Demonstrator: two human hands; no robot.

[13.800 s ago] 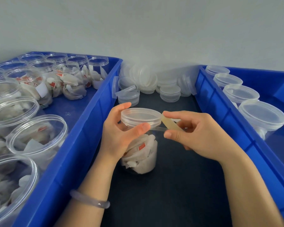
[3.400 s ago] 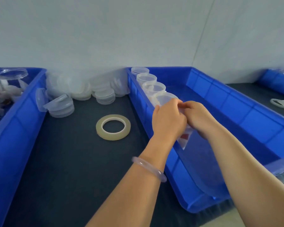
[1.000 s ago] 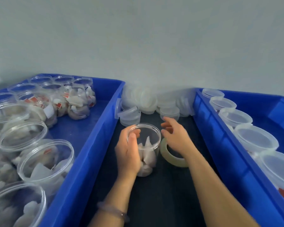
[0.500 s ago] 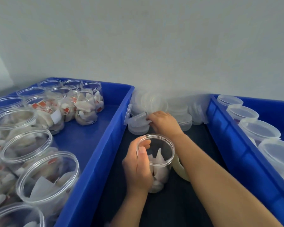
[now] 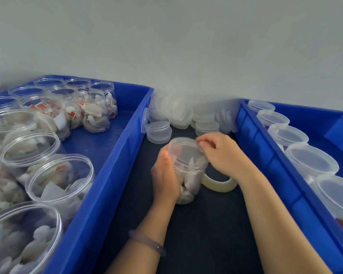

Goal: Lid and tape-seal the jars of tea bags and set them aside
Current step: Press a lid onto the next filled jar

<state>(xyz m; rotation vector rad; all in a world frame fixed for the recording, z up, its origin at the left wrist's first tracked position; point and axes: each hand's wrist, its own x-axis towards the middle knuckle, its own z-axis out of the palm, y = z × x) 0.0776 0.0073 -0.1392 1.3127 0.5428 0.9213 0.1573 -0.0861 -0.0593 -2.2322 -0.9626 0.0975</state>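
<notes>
Atop the left hand's (image 5: 165, 176) jar (image 5: 189, 169), right hand (image 5: 223, 154) fingers (image 5: 202, 143) pinch the lid (image 5: 183, 146).

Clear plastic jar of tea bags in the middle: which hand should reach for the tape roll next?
The right hand: the yellowish tape roll lies just under its wrist; the left hand grips the jar.

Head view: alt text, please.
Left hand holds a jar of tea bags on a dark mat while the right hand pinches a clear lid at its mouth. A tape roll lies beside it; blue bins flank them, open jars left, lidded jars right.
</notes>
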